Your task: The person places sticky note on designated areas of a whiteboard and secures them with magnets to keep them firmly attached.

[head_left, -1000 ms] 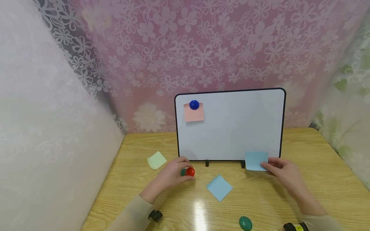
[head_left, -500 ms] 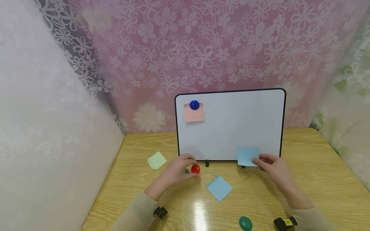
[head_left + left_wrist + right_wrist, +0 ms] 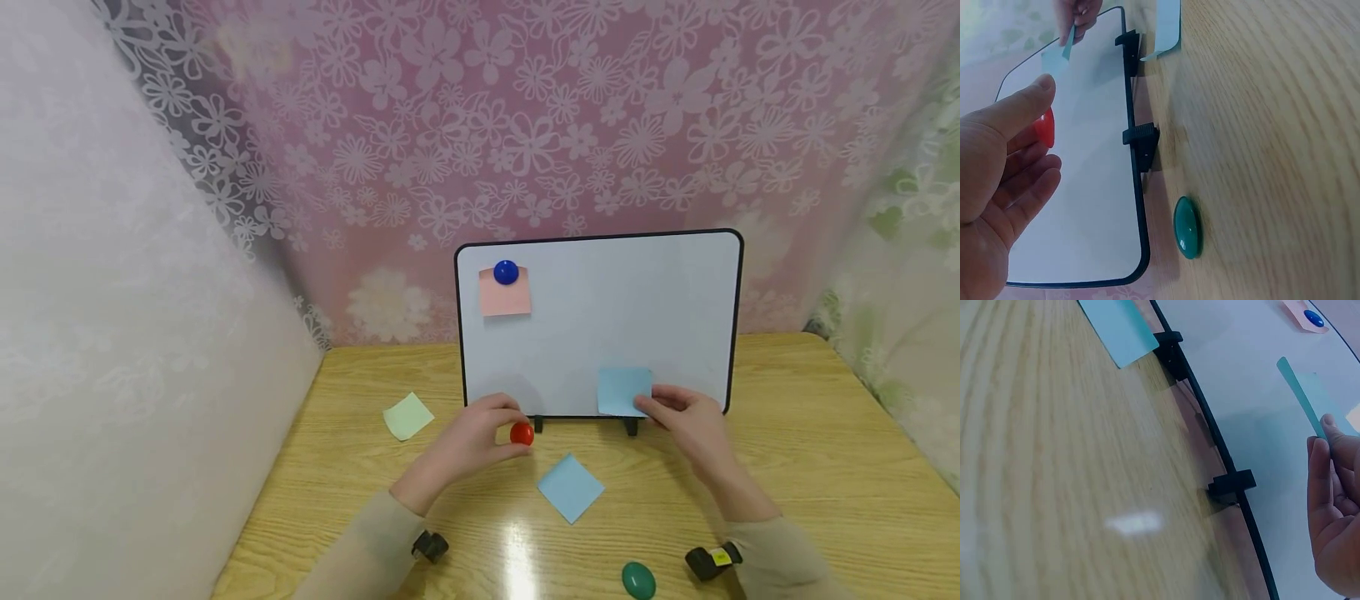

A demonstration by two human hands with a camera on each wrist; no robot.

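Right of lower centre, the right hand is pinching a blue note before the whiteboard (a light edge grip likely avoiding creases), while the left hand, lower centre, is clasping a red magnet.

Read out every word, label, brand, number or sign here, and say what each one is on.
None can be read.
Yellow label on the black device by the right sleeve: any print is too small and blurred to read.
Whiteboard, pink note, held blue note, loose blue note, pale green note: no writing visible.
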